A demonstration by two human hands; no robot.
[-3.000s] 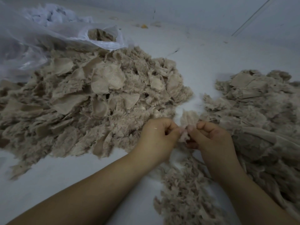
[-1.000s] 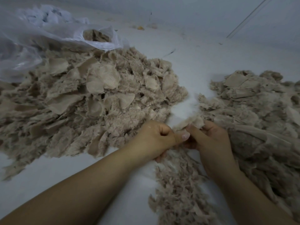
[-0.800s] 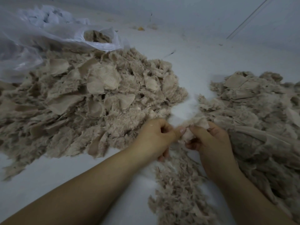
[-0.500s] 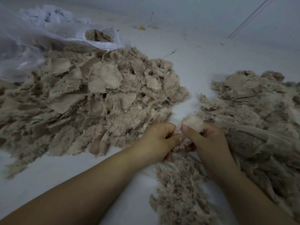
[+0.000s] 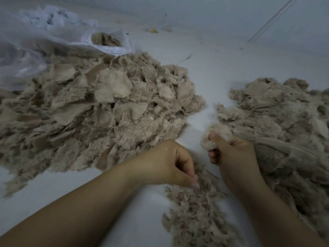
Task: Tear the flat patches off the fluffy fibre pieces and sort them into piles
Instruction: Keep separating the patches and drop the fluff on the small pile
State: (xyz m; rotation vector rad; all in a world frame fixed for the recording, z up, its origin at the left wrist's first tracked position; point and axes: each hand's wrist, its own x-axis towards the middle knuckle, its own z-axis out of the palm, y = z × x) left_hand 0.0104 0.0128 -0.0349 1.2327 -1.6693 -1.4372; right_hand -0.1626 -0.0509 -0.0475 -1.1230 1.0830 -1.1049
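My right hand [image 5: 231, 154] grips a fluffy beige fibre piece [image 5: 218, 134], thumb pressed on top, beside the right pile [image 5: 277, 118] of fluffy pieces. My left hand [image 5: 170, 163] is lower, with its fingers curled and its fingertips pinched together on a small torn patch just over the small scrap pile [image 5: 194, 213] at the bottom centre. The patch is mostly hidden by the fingers. A large pile [image 5: 99, 107] of fluffy pieces with flat ribbed patches still attached fills the left.
A clear plastic bag [image 5: 53, 38] holding more fibre lies at the back left, its mouth towards the large pile. Everything rests on a white surface [image 5: 213, 68]. A bare strip runs between the two big piles.
My hands were together, pulling at one piece. Now they have separated: my left hand has dropped towards the small scrap pile, and my right hand keeps the fluffy piece.
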